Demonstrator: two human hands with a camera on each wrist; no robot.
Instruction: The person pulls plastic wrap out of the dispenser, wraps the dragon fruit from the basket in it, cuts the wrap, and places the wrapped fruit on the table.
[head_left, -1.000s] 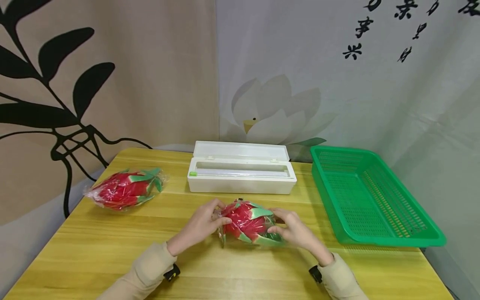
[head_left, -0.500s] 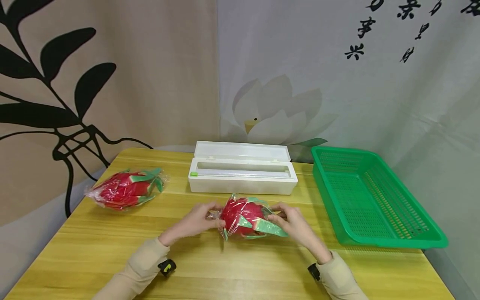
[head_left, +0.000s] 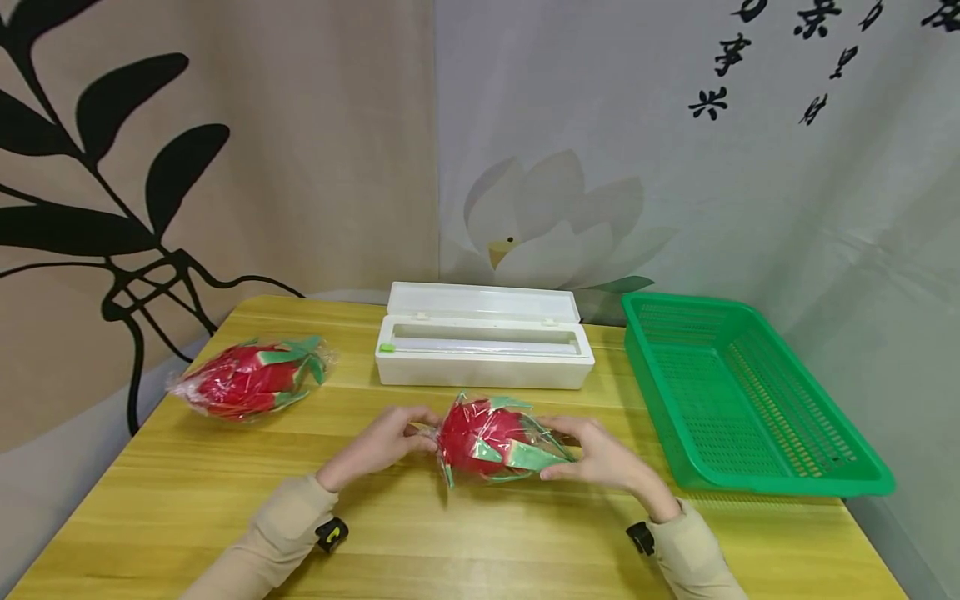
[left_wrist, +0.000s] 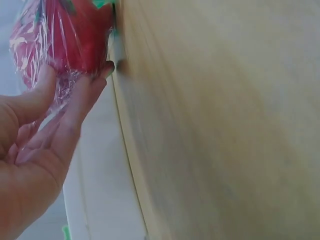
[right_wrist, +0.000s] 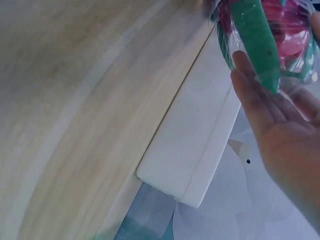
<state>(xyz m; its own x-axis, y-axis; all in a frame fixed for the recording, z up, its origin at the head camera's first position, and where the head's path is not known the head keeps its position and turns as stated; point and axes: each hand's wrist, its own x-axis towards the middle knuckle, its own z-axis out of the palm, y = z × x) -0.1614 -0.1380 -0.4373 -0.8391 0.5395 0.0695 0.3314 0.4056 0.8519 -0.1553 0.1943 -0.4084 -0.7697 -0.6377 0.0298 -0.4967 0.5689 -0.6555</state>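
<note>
A red dragon fruit (head_left: 480, 437) with green-tipped scales, wrapped in clear plastic film, is between my two hands over the middle of the table. My left hand (head_left: 385, 443) pinches the gathered film at the fruit's left end. In the left wrist view, the thumb and fingers of my left hand (left_wrist: 47, 130) meet this crinkled film (left_wrist: 65, 87). My right hand (head_left: 600, 454) holds the leafy right end, thumb low at the front and fingers behind. In the right wrist view, the fingers of that hand (right_wrist: 285, 117) lie against the wrapped end, partly hidden by a green scale (right_wrist: 255, 40).
A second wrapped dragon fruit (head_left: 251, 379) lies at the table's left. Behind the hands stands a white cling film box (head_left: 483, 371), lid raised, with a roll inside. A green plastic basket (head_left: 675, 425) is on the right. A printed curtain (head_left: 555, 125) hangs behind the wooden table (head_left: 450, 550).
The dragon fruit has rolled in my hands, bringing another side to the front. My left hand has shifted left onto the film end. My right hand has shifted slightly right, its thumb lower.
</note>
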